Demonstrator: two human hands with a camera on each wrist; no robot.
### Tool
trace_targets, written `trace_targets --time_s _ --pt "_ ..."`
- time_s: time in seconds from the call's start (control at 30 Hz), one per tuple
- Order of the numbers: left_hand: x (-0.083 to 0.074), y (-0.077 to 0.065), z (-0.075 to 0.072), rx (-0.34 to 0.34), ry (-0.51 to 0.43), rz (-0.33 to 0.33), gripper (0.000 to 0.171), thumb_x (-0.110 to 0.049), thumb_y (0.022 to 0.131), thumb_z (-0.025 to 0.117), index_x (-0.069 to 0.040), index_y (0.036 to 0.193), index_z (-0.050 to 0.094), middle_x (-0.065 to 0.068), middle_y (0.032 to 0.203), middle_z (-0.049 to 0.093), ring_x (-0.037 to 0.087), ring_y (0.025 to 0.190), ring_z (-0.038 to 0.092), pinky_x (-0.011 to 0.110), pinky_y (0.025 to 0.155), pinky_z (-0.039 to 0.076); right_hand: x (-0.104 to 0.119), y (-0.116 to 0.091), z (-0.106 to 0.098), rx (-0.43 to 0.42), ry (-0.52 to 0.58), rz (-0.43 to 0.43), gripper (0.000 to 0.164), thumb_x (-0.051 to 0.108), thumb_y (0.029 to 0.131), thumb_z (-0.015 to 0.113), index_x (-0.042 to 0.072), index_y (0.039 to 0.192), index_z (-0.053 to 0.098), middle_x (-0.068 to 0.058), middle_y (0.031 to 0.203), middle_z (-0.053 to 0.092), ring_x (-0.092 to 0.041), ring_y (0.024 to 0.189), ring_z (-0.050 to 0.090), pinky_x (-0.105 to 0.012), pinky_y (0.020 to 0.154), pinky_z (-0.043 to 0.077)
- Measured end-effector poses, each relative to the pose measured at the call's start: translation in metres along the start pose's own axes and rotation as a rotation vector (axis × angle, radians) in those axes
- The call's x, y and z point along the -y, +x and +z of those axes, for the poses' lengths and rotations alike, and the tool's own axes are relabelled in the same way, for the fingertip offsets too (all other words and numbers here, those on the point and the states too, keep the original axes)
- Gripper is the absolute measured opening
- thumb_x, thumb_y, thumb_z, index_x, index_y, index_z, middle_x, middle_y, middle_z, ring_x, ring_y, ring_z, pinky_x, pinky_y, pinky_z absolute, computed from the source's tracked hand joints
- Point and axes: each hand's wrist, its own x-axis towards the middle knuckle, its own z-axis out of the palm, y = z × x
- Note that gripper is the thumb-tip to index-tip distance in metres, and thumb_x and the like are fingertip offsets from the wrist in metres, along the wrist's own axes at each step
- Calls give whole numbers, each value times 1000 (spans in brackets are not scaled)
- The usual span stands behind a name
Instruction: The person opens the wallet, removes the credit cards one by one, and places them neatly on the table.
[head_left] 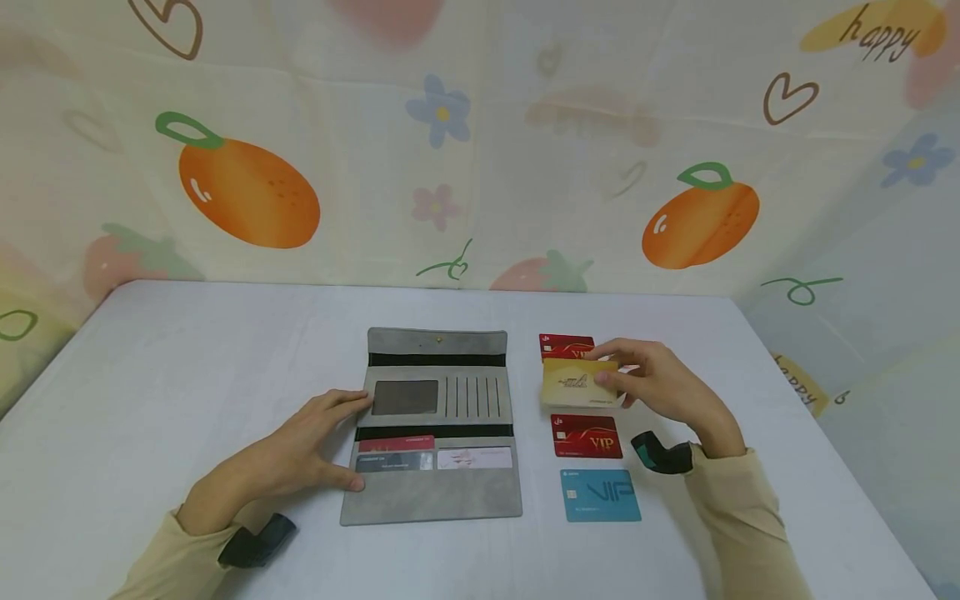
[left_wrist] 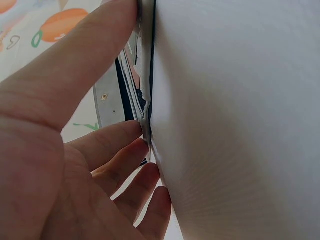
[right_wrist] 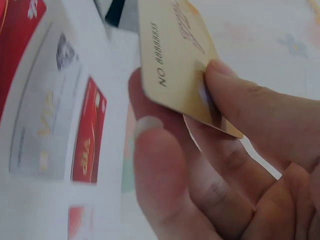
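Note:
An unfolded grey wallet (head_left: pixel 480 492) lies on the white table, with several cards tucked in its lower slots. At its left edge rests my left hand (head_left: pixel 300 446), thumb low and fingers higher up, fairly straight in the left wrist view (left_wrist: pixel 95 155). My right hand (head_left: pixel 660 383) pinches a gold card (head_left: pixel 566 383) between thumb and fingers, to the right of the wallet. In the right wrist view the gold card (right_wrist: pixel 172 55) is tilted and shows a printed number. Partly behind it in the head view lies a red card (head_left: pixel 562 343).
Below the gold card lie a red VIP card (head_left: pixel 587 437) and a blue VIP card (head_left: pixel 600 496). A pale grey VIP card (right_wrist: pixel 40 110) shows in the right wrist view. Behind the table (head_left: pixel 187 350) hangs a fruit-patterned cloth (head_left: pixel 360 150).

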Motion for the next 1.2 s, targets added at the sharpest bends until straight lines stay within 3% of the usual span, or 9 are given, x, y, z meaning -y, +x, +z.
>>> trace_targets --time_s 0.3,0.57,0.87,1.2 --pt "3 1 1 -11 -7 14 101 -44 67 89 1 145 44 21 148 42 46 137 36 69 106 34 -19 -9 -19 34 -3 79 40 22 97 64 4 132 60 -25 133 57 -28 102 59 -29 69 58" --pt "2 1 1 -8 -4 5 101 -44 66 90 1 145 45 20 148 42 46 136 36 68 106 35 -36 -12 -29 67 21 108 44 22 97 63 1 136 57 -27 152 40 -30 110 56 -30 69 58" --pt "2 0 1 -12 -6 15 101 -43 66 90 1 145 45 20 148 42 46 136 37 69 106 35 -57 -16 -40 47 -15 151 44 25 98 62 1 135 57 -25 128 60 -22 96 59 -29 70 57" --pt "2 1 1 -10 3 9 100 -42 66 90 0 146 44 20 148 43 45 135 37 69 105 36 -75 -19 -44 4 -36 193 46 28 100 60 1 137 56 -22 121 64 -22 96 56 -26 71 53"
